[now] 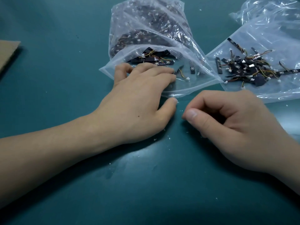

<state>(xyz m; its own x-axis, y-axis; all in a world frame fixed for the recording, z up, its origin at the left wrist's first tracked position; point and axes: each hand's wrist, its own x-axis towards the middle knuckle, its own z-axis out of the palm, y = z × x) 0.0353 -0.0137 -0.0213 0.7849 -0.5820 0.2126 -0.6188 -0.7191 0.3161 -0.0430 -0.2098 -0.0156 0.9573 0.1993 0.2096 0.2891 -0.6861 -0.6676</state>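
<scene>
Two hands: both show in the head view (the only one), over the green table (pixel 65 200).
Left hand (pixel 141 95): fingers nearly straight, laid inside the mouth of the full bag (pixel 146 25) on its lower film, gripping nothing; the thumb lies outside on the table.
Right hand (pixel 235 124): apart from every bag, low over the table, fingers curled in against the thumb, nothing showing in them.
Full bag: packed with small black wired boards, far too many to count; two loose boards (pixel 192 70) lie in its mouth, just beyond the left fingertips.
Flat bag (pixel 267 36): to the right, bearing a tangled pile (pixel 248 65) of the same boards (over a dozen, no exact count possible).
Progress: early, I judge; the pile is small beside the bulging bag, so most of the moving is left.
Other counts: three bags with the crumpled bag (pixel 267 8); one cardboard sheet (pixel 8 52).
</scene>
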